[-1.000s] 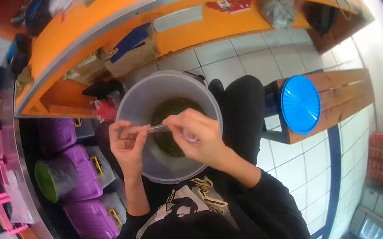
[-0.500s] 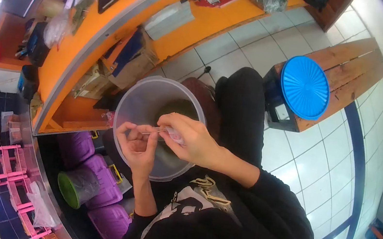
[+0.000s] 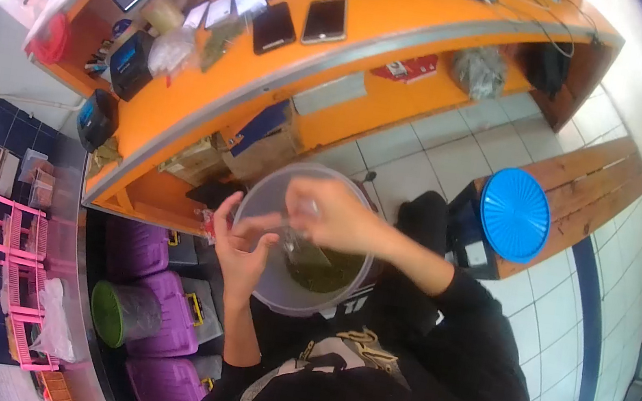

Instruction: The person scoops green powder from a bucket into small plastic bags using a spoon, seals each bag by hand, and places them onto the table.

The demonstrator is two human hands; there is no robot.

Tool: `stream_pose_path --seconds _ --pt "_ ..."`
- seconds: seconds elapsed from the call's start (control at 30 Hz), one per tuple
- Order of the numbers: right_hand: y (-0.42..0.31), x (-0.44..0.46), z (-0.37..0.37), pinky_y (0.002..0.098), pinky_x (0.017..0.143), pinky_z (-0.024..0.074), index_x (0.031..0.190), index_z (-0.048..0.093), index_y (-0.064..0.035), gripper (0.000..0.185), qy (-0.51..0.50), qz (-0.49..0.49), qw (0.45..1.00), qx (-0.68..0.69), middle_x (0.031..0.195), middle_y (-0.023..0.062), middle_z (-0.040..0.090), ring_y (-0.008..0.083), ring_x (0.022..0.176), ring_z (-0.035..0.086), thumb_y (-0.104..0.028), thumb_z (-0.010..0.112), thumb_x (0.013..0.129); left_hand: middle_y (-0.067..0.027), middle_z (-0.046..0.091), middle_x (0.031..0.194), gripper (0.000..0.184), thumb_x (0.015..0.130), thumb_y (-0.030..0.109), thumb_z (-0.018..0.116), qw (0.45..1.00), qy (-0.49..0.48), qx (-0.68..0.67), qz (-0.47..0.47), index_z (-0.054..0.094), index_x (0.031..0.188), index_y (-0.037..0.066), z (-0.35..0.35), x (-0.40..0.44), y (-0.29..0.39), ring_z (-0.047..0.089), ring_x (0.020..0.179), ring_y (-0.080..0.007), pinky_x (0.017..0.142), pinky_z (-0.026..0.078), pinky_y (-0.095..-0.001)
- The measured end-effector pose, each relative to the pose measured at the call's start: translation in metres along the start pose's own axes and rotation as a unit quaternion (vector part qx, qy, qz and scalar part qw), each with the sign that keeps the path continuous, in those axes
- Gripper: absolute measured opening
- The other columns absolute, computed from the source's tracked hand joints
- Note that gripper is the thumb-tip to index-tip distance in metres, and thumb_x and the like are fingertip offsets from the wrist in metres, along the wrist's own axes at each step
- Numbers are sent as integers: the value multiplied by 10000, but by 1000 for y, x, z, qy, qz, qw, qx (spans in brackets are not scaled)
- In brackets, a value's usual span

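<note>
"Where is the left hand (image 3: pixel 242 253)?"

"It is above the left part of the pale plastic bucket (image 3: pixel 266 191). It is spread; the thumb and the fingers stand apart from each other."

"And the right hand (image 3: pixel 333 214)?"

"This one is also above the bucket, a little higher in the view. Its fingers are bent toward the thumb, and they pinch a small clear bag (image 3: pixel 303 249). The hand is somewhat blurred, so one cannot tell which fingertips do the holding."

"Where exactly is the bag?"

"It hangs under the right hand, over the mouth of the bucket. The left hand is near to it, but whether a fingertip touches it, one cannot tell."

"What is inside the bucket?"

"Some green-brown stuff (image 3: pixel 323 272) lies at the bottom. It is too unclear to name it better."

"What else is around?"

"To the right, a round blue lid (image 3: pixel 514 214) is at the near end of a low wooden worktop (image 3: pixel 599 178). Beyond the bucket is a curved orange worktop (image 3: pixel 409 12), and two dark tablets (image 3: pixel 326 21) lie on it, side by side. To the left there are purple boxes (image 3: pixel 167 312), next to a bin with a green rim (image 3: pixel 106 313)."
</note>
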State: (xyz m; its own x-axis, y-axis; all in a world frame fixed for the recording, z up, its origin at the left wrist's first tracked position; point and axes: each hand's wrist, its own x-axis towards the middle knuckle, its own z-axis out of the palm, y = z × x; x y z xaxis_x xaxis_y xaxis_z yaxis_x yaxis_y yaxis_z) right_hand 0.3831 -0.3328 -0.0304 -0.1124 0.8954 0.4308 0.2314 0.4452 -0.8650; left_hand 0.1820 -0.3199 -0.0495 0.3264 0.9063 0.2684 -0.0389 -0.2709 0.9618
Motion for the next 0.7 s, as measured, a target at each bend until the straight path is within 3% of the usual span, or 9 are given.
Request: stream_pose_path --seconds 0.03,0.1,0.13,0.17,0.3,0.37,0.43,0.57,0.7 --pt "12 25 -4 303 613 457 791 550 -43 141 14 -21 1000 -1 720 67 561 200 697 582 44 639 723 -157 633 1105 560 797 27 733 1000 4 -2 4 423 1263 16 -5 10 -3 598 1074 -241 905 488 -340" --pt "33 96 -15 348 629 487 780 591 -46 118 145 -48 984 88 731 73 606 197 719 639 -65 695 726 -150 526 1301 624 825 99 714 980 53 178 65 384 1349 22 -18 25 -12 512 1194 -256 999 420 -378" --pt "27 130 -22 334 602 492 816 599 -41 150 170 23 971 169 753 81 614 185 702 636 -99 715 740 -149 415 1416 550 844 141 690 969 54 238 27 431 1314 22 -24 29 -17 442 1260 -262 1040 362 -387" --pt "19 155 -29 320 576 497 853 607 -37 187 195 95 945 247 775 88 623 173 684 634 -133 734 754 -149 415 1416 550 844 141 690 969 56 241 22 431 1314 22 -26 32 -19 442 1260 -262 1040 362 -387" --pt "39 190 -44 276 509 503 941 619 -32 262 201 103 951 213 805 101 637 162 651 634 -180 757 774 -176 450 1383 461 827 84 680 936 77 339 62 498 1245 21 -28 60 -16 470 1235 -291 1017 367 -377" --pt "65 158 -61 251 464 501 986 625 -16 281 231 -63 962 132 829 100 643 139 658 634 -171 754 789 -181 461 1373 447 817 70 683 929 71 351 94 512 1227 21 -21 85 -13 477 1228 -303 1008 371 -376" --pt "76 99 -93 257 501 498 966 625 9 241 212 46 949 227 813 62 643 120 691 632 -149 726 814 -185 487 1345 458 801 46 684 889 36 414 195 512 1225 20 -10 116 -2 485 1219 -315 1016 366 -380" --pt "232 6 -141 302 509 489 893 648 3 129 421 254 861 132 741 42 640 123 621 612 -117 653 845 -188 500 1323 480 786 48 700 805 -99 513 280 515 1228 21 49 189 11 473 1236 -310 1028 369 -398" --pt "404 -42 -107 315 616 518 882 662 -9 152 442 492 740 124 768 145 656 184 747 672 -133 654 794 -171 516 1255 582 732 151 783 725 -202 576 319 516 1235 27 122 255 -3 475 1216 -318 1041 352 -432"
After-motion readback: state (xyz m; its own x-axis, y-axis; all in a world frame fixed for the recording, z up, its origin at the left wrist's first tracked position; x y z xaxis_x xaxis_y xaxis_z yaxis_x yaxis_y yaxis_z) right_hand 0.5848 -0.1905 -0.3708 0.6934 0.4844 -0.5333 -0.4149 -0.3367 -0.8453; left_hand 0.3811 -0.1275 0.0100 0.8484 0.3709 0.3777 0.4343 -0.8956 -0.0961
